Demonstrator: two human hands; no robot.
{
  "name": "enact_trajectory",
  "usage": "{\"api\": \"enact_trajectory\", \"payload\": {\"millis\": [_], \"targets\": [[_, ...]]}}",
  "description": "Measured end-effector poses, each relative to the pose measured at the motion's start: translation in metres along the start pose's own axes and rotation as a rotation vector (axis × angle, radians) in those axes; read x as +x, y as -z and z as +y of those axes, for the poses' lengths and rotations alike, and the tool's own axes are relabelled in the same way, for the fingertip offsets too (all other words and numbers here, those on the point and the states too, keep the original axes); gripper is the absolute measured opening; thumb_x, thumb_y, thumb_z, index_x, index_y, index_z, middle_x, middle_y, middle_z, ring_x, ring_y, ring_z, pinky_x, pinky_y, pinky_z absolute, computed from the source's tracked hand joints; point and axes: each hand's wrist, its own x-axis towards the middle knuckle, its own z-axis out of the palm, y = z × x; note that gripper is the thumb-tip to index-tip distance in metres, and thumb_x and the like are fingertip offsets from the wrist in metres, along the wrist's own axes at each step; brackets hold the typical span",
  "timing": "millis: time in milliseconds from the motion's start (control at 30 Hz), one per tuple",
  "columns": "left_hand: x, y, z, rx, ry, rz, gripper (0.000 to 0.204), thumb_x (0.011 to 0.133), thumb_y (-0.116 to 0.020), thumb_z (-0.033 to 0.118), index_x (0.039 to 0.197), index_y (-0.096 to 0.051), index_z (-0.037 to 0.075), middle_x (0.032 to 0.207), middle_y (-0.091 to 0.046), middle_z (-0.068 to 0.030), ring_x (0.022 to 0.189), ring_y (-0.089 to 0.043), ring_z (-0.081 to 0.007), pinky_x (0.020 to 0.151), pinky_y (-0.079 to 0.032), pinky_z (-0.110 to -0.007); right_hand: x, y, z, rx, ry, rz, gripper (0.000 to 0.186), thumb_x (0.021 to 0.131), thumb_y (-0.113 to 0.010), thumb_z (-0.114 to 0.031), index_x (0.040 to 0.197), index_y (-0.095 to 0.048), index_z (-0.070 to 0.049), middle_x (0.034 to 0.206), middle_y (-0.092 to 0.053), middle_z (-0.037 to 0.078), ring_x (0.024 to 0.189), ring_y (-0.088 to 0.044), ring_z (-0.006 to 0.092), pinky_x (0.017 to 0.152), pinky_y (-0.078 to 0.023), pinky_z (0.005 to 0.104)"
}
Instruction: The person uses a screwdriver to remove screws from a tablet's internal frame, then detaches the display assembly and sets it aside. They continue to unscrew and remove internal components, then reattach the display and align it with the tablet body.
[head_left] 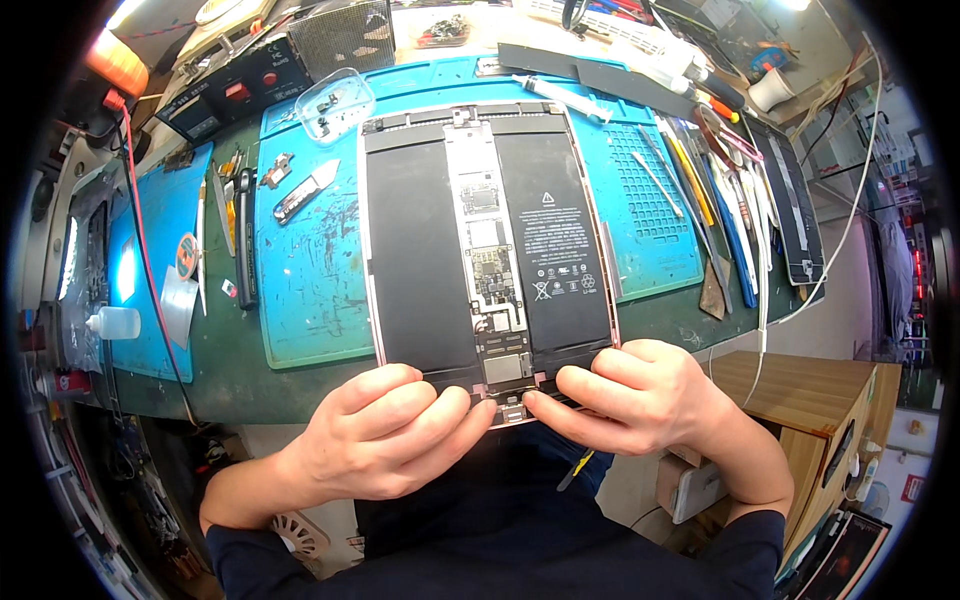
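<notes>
An opened tablet point(420, 250) shows its inside, with two wide black battery cells and a narrow circuit board point(490, 262) between them. Its far end lies over a blue work mat, and its near edge reaches past the bench toward me. My left hand point(390, 430) is closed on the near left edge, fingertips beside the small connector parts at the bottom middle. On the near right edge my right hand point(635, 400) is closed too, its index finger and thumb pinched by the same parts. A thin tool with a yellow and black end point(575, 470) pokes out below the right hand; its hold is hidden.
On the blue mat point(320, 340) lie a craft knife point(307, 191), a clear tray of small parts point(335, 105) and a syringe point(562, 98). Several tweezers and picks point(720, 200) line the right side. A white cable point(765, 300) hangs there. A wooden cabinet point(800, 390) stands right.
</notes>
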Motion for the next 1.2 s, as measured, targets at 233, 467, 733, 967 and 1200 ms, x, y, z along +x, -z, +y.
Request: {"api": "enact_trajectory", "payload": {"millis": [233, 467, 733, 967, 1200], "targets": [[0.005, 0.002, -0.005, 0.005, -0.070, -0.036, 0.028, 0.078, -0.079, 0.014, 0.106, -0.079, 0.009, 0.110, -0.064, 0.0013, 0.094, -0.057, -0.0135, 0.089, -0.053, -0.030, -0.001, 0.000, -0.001, -0.013, 0.000, 0.005, 0.035, 0.077, -0.073, -0.016, 0.112, -0.075, -0.012, 0.101, -0.062, -0.002, 0.074, -0.057, 0.0078, 0.055, -0.042, 0.0221], [0.009, 0.002, -0.005, -0.020, -0.072, -0.046, 0.029, 0.080, -0.079, 0.014, 0.107, -0.078, 0.006, 0.108, -0.064, 0.0008, 0.091, -0.059, -0.0134, 0.087, -0.053, -0.030, -0.003, -0.002, -0.001, -0.032, 0.003, 0.027, 0.034, 0.078, -0.072, -0.016, 0.112, -0.075, -0.012, 0.101, -0.062, -0.002, 0.076, -0.058, 0.0080, 0.056, -0.043, 0.0222], [0.004, -0.001, -0.001, -0.014, -0.043, -0.011, 0.030, 0.080, -0.078, 0.014, 0.109, -0.079, 0.008, 0.110, -0.064, 0.0015, 0.094, -0.059, -0.0134, 0.091, -0.053, -0.031, -0.008, 0.002, -0.005, -0.093, 0.022, 0.049, 0.037, 0.078, -0.075, -0.020, 0.115, -0.076, -0.013, 0.104, -0.064, -0.002, 0.073, -0.057, 0.0079, 0.054, -0.041, 0.0218], [-0.002, -0.006, 0.002, 0.049, -0.045, 0.014, 0.031, 0.083, -0.074, 0.013, 0.113, -0.079, 0.013, 0.114, -0.063, 0.0034, 0.103, -0.056, -0.0141, 0.098, -0.051, -0.030, -0.018, 0.022, -0.005, 0.049, -0.723, 0.311, 0.036, 0.082, -0.087, -0.014, 0.116, -0.074, -0.010, 0.090, -0.067, 0.003, 0.062, -0.060, 0.0143, 0.053, -0.047, 0.0280], [-0.010, -0.001, 0.004, 0.118, -0.047, 0.068, 0.039, 0.086, -0.072, 0.013, 0.125, -0.075, 0.018, 0.113, -0.062, 0.0043, 0.103, -0.055, -0.0139, 0.098, -0.050, -0.032, -0.010, 0.025, 0.019, 0.351, -1.106, 0.285, 0.013, 0.094, -0.076, -0.013, 0.096, -0.073, -0.001, 0.087, -0.072, 0.013, 0.075, -0.070, 0.0258, 0.067, -0.054, 0.0352]]}}
